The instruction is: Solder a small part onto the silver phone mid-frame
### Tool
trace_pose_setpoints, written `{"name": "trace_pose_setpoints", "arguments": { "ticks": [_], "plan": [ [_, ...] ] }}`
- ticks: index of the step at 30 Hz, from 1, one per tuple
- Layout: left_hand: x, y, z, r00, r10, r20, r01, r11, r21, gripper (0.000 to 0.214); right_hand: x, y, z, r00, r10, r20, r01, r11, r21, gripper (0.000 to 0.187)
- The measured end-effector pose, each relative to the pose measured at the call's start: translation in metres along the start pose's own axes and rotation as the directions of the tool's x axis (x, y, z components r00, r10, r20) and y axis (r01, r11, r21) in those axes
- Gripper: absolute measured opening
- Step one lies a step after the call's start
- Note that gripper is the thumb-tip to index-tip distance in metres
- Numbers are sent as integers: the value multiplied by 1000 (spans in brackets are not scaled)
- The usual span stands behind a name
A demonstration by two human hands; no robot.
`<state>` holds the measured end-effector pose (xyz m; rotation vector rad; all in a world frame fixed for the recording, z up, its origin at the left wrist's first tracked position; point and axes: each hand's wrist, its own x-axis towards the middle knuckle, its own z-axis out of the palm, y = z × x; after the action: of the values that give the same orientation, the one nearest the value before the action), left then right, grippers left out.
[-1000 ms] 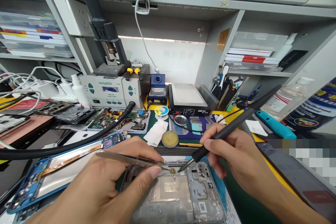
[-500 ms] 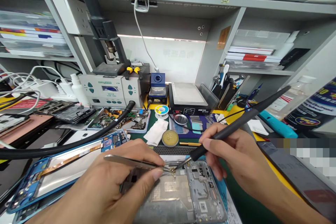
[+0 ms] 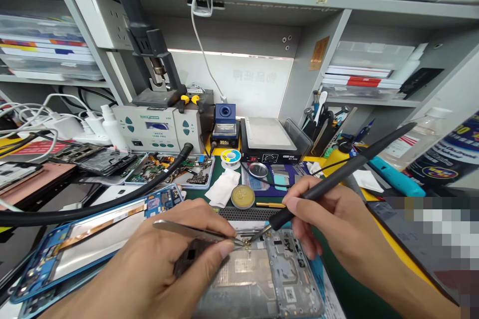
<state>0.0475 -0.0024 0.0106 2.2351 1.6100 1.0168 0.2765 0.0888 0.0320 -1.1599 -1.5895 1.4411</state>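
Observation:
My left hand is closed on metal tweezers, their tips at a small gold-coloured part too small to name. My right hand grips a soldering iron by its black handle, and its thin tip reaches the same small part from the right. Both tools meet over the upper edge of a grey metal phone frame, which lies flat beneath my hands. The left side of that frame is hidden behind my left hand.
Blue phone frames lie at the left, crossed by a black hose. Behind my hands stand a round tin of yellowish paste, a white tissue, a solder spool and a hot plate. A tray of circuit boards sits back left.
The tweezers and my left hand have shifted very slightly right. The soldering iron stays almost in place, its tip still at the small part.

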Motion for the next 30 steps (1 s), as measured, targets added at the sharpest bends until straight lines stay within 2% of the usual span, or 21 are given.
{"name": "trace_pose_setpoints", "arguments": {
  "ticks": [24, 30],
  "plan": [
    [-2, -3, 2, 1000, 20, 2, -20, 1000, 1, 18, -2, -1, 1, 1000, -17, -7, 17, 999, -31, 24],
    [2, -1, 2, 1000, 29, -13, -29, 999, -28, 18, 3, 8, -4, 997, -49, 56, 50, 999, -1, 24]
  ]
}}
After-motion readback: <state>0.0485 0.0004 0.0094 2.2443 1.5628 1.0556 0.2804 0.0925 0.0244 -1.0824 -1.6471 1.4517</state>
